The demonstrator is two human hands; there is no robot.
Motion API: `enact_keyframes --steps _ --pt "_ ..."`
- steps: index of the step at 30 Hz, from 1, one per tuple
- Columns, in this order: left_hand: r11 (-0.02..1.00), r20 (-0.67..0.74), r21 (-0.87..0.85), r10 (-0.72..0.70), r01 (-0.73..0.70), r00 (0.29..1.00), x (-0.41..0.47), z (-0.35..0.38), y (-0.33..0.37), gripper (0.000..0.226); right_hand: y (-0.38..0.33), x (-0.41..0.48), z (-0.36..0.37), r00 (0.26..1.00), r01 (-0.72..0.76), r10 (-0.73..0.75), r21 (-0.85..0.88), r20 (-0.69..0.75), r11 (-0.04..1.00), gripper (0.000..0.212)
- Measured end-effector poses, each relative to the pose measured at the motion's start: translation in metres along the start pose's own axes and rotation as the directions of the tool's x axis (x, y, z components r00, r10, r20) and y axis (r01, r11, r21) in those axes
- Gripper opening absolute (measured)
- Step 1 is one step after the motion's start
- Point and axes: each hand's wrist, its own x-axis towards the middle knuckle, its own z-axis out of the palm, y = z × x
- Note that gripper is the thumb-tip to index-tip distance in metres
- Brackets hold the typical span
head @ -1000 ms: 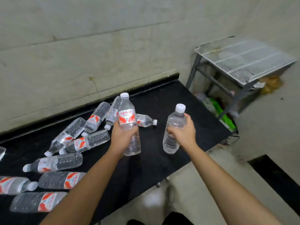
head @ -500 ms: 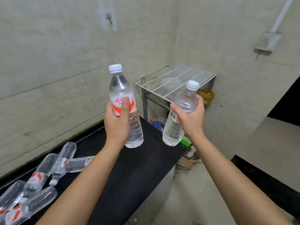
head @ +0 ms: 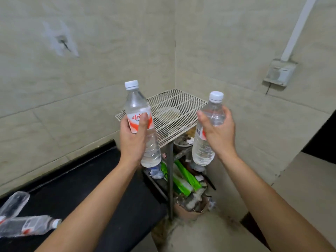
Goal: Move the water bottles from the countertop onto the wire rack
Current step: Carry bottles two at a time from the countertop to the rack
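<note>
My left hand (head: 132,140) grips an upright clear water bottle (head: 138,106) with a white cap and a red and white label. My right hand (head: 219,132) grips a second upright water bottle (head: 211,113), its label turned mostly away. Both bottles hang in the air just in front of the white wire rack (head: 174,113), which stands in the corner of the tiled walls. The rack's top holds no bottles. Two more bottles (head: 27,226) lie on their sides on the black countertop (head: 81,180) at the lower left.
The rack rests on a grey metal frame with a leg (head: 170,179) at its near corner. Below it lie green packets (head: 183,177), rubbish and a cardboard tub (head: 189,210). A wall box (head: 279,72) with a conduit sits at the right. A dark opening (head: 321,140) is at far right.
The view has swung right from the countertop toward the rack. Both hands carry their bottles closer to the rack, which now sits directly behind them. Most lying bottles have left the view.
</note>
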Motion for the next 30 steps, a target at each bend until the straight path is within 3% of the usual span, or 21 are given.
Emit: enact_keyframes --steps 8,11,20,23,30 --pt "0.999 -0.124 0.022 0.031 -0.029 0.992 0.093 0.035 -0.035 0.053 0.043 0.092 0.041 0.988 0.004 0.001 -0.026 0.155 1.000 0.052" --pt "0.999 -0.161 0.021 0.037 -0.034 0.986 0.144 0.040 -0.057 0.065 0.062 0.131 0.067 0.971 0.064 -0.035 -0.119 0.235 0.991 0.052" --pt "0.999 -0.187 0.009 -0.044 0.046 0.981 0.280 0.047 -0.136 0.056 0.109 0.257 0.164 0.932 0.249 -0.105 -0.404 0.346 0.880 0.062" --pt "0.996 -0.177 0.006 -0.085 0.087 0.981 0.309 0.046 -0.160 0.051 0.132 0.282 0.190 0.923 0.253 -0.069 -0.463 0.378 0.849 0.063" --pt "0.983 -0.227 0.013 -0.176 0.183 0.958 0.351 0.048 -0.194 0.050 0.184 0.315 0.257 0.897 0.073 0.050 -0.258 0.439 0.963 0.047"
